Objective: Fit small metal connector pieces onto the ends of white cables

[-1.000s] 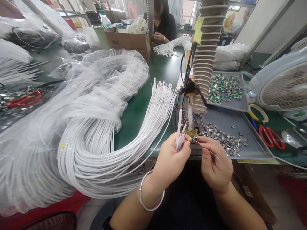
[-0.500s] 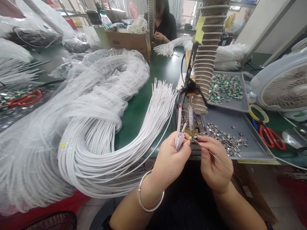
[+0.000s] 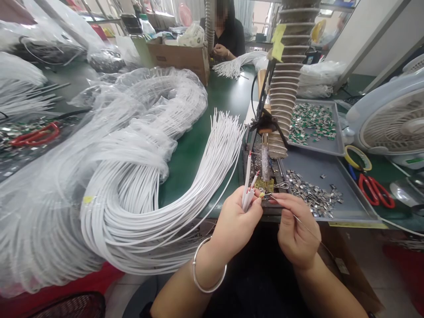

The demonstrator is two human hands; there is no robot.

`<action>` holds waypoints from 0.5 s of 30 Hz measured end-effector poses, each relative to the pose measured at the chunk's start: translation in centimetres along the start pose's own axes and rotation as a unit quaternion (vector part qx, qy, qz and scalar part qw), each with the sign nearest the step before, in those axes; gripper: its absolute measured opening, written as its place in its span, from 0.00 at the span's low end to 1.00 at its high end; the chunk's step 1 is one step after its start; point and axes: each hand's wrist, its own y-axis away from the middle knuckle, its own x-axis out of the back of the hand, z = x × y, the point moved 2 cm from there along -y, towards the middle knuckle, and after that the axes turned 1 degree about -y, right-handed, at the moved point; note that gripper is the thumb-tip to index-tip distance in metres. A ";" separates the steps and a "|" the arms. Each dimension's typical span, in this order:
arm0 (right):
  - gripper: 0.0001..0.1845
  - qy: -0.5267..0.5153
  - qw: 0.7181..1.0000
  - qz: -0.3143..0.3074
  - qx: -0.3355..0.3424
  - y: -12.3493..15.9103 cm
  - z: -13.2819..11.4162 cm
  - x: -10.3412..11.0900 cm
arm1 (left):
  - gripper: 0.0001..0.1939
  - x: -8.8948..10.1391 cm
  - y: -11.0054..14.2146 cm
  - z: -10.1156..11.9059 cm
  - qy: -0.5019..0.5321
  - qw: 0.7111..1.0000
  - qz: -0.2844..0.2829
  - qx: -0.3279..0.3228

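Leftmost, a bagged coil of white cables [image 3: 126, 207] sprawls across the green tabletop [image 3: 198, 172], its loose ends fanning toward the back. The left hand [image 3: 235, 225], a metal bangle [image 3: 205, 265] on its wrist, is raised above the tabletop's edge, its grip narrow around a few red-marked cable ends [image 3: 248, 198] standing upright. Just beside it, the right hand [image 3: 296, 232] pinches a thin wire [image 3: 306, 228] in a tight grip between thumb and forefinger. Further right, a gray tray [image 3: 351, 207] carries loose metal clips [image 3: 313, 198], with red scissors [image 3: 374, 190] and a fan [image 3: 394, 119] beyond.
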 end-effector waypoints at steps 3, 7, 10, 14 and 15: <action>0.15 -0.026 0.999 0.017 -0.012 0.2 0.3 -0.1 | 0.05 0.0 0.0 -0.1 -0.006 1.000 -0.003 0.008; 0.13 -0.030 0.999 0.010 -0.012 0.2 0.3 -0.1 | 0.07 0.0 0.0 -0.1 -0.013 1.000 -0.008 0.015; 0.11 -0.022 1.000 0.000 -0.014 0.1 0.4 0.0 | 0.07 -0.1 -0.1 -0.1 -0.009 1.000 -0.009 0.013; 0.10 -0.012 1.000 0.007 -0.006 0.0 0.4 0.0 | 0.06 -0.1 -0.2 0.0 -0.003 1.000 -0.002 0.004; 0.10 -0.010 1.000 0.007 -0.004 -0.1 0.4 -0.1 | 0.06 -0.1 -0.2 0.1 -0.001 1.000 0.000 0.004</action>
